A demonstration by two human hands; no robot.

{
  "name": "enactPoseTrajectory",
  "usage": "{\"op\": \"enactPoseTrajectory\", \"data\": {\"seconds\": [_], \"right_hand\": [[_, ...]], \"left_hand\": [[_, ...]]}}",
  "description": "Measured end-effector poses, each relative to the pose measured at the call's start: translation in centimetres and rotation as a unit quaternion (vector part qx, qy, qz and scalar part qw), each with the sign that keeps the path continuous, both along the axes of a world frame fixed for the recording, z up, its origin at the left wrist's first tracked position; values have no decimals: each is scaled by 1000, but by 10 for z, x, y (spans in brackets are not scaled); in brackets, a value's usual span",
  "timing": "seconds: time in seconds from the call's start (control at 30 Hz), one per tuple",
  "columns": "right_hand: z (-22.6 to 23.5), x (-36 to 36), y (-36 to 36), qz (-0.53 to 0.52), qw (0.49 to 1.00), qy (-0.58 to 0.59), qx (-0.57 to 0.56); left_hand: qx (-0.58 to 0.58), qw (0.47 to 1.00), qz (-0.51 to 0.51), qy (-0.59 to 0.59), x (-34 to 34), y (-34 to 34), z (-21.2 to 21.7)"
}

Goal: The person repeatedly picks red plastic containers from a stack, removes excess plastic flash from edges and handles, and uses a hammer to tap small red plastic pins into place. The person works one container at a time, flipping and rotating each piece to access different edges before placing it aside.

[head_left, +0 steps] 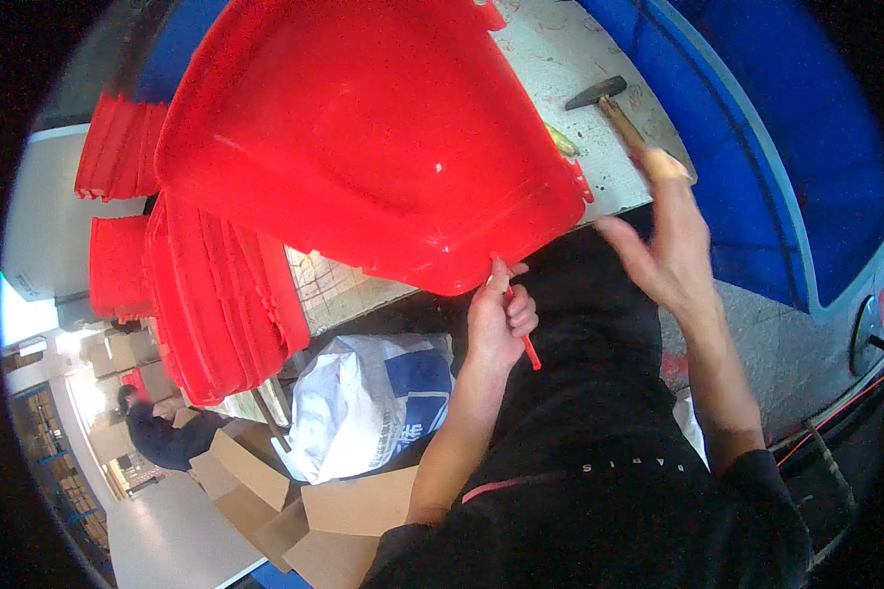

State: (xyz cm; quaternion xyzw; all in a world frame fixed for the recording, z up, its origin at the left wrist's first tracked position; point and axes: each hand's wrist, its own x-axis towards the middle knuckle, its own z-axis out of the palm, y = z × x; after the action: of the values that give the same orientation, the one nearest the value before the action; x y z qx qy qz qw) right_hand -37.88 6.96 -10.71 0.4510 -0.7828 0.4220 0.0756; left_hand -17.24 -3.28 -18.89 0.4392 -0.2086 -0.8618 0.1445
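A large red plastic bin (363,128), smooth inside, lies tilted on the pale worktable. Close to its near corner, my left hand (501,319) is closed round a thin red plastic rod (531,351), whose lower end sticks out below the fingers. My right hand (673,245) reaches over the table's right side, thumb spread wide and fingers slightly blurred. Its fingertips are at the wooden handle of a hammer (623,123); whether they touch it I cannot tell. The hammer's dark head points away from me. A yellowish-green object (562,140) sits partly hidden by the bin's right edge.
Stacked red plastic parts (221,294) stand at the left. Below them are a white woven sack (363,402) and an open cardboard box (349,506). A big blue tub (756,147) borders the table on the right. Another person (167,432) is at the far left.
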Motion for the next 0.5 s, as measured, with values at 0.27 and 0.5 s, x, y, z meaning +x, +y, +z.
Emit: {"op": "enactPoseTrajectory", "data": {"seconds": [0.27,0.5], "right_hand": [[-48,13,-44,90,991,-98,1],[-13,-24,10,194,948,-219,126]], "left_hand": [[47,998,36,-33,0,3,12],[74,991,108,-13,6,1,-1]]}}
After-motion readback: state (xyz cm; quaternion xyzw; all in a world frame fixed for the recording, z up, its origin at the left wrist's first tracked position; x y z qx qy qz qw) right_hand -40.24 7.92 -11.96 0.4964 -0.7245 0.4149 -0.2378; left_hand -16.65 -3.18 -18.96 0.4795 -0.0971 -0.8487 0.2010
